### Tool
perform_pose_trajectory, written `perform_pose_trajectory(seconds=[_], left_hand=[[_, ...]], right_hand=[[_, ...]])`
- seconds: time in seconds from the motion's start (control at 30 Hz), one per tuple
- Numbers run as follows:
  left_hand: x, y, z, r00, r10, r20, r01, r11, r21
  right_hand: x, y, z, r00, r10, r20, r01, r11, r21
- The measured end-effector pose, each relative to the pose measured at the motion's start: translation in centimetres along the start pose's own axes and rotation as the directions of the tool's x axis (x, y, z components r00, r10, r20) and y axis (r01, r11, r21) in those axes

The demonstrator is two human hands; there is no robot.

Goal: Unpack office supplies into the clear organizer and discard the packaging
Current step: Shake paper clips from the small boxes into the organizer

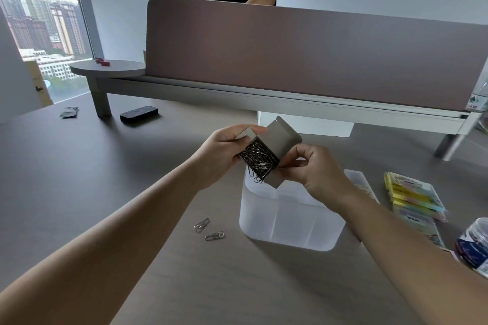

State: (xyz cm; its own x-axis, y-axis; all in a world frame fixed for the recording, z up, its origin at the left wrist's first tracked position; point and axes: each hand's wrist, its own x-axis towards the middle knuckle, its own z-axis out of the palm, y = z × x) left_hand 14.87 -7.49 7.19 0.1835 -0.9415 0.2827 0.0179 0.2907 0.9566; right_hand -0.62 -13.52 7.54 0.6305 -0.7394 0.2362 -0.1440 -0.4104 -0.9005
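A small grey cardboard box point(284, 137) with its flaps open is held in both hands above the clear organizer point(290, 221). Silver paper clips point(260, 159) fill the box and some hang out of its lower opening toward the organizer. My left hand point(221, 152) grips the box's left side. My right hand point(314, 169) pinches its right flap. Two loose paper clips point(210, 229) lie on the table to the left of the organizer.
Packs of sticky notes point(414, 198) and a plastic jar point(475, 245) lie at the right. A black eraser block point(139, 113) and a small dark wrapper point(69, 112) sit at the far left. A brown desk divider point(303, 55) stands behind, with a person beyond it.
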Motion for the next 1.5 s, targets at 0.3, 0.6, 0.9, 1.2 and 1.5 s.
perform_pose_trajectory(seconds=[0.3,0.6,0.9,1.2,1.5], left_hand=[[0.10,0.11,-0.02,1.000,0.014,-0.014,-0.014,1.000,-0.002],[-0.16,-0.08,-0.65,1.000,-0.002,-0.006,0.002,0.998,0.059],[-0.06,0.01,-0.45,0.999,0.031,-0.021,-0.029,0.995,0.095],[-0.20,-0.06,-0.39,0.999,0.021,-0.042,-0.018,0.998,0.065],[-0.39,-0.06,-0.40,0.998,0.004,-0.064,-0.003,1.000,0.010]], right_hand=[[-0.09,-0.13,0.03,0.999,-0.042,0.003,0.042,0.999,-0.022],[0.08,0.09,-0.05,0.997,-0.075,-0.022,0.075,0.997,0.019],[-0.05,-0.25,-0.04,0.997,-0.076,-0.011,0.076,0.996,0.047],[-0.26,-0.36,0.08,0.998,-0.061,-0.008,0.060,0.998,-0.003],[-0.62,-0.12,0.04,0.991,-0.135,-0.005,0.134,0.987,-0.090]])
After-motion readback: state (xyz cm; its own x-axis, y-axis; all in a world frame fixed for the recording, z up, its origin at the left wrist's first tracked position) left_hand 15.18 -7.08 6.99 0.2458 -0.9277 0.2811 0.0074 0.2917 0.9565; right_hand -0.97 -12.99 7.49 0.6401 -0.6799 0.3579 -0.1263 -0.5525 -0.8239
